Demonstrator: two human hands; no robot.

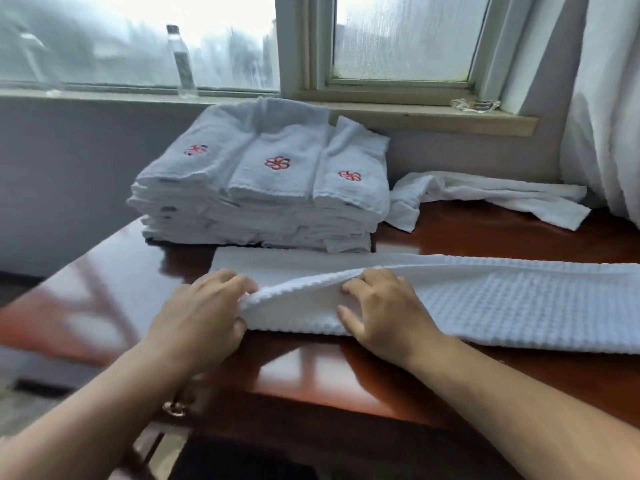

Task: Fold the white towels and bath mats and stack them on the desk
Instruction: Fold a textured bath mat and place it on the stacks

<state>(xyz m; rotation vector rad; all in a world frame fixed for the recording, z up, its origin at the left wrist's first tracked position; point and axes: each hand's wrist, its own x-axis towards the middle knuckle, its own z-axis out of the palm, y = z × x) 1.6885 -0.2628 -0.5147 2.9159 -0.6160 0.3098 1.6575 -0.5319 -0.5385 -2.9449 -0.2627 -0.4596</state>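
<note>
A white waffle-textured bath mat (pixel 502 303) lies in a long strip across the glossy red-brown desk (pixel 311 372), running off to the right. My left hand (pixel 204 313) pinches the mat's left end and lifts its top layer. Beside it, my right hand (pixel 381 313) has its fingers curled on the same raised edge and its thumb on the mat. Behind the mat stands a tall stack of folded white towels (pixel 263 188) with red flower emblems on top. An unfolded white towel (pixel 485 195) lies crumpled at the back right.
A clear bottle (pixel 181 60) stands on the window sill at the back left, and a clear wrapper (pixel 476 105) lies on the sill at the right. A white curtain (pixel 606 109) hangs at the far right. The desk's front edge runs just below my forearms.
</note>
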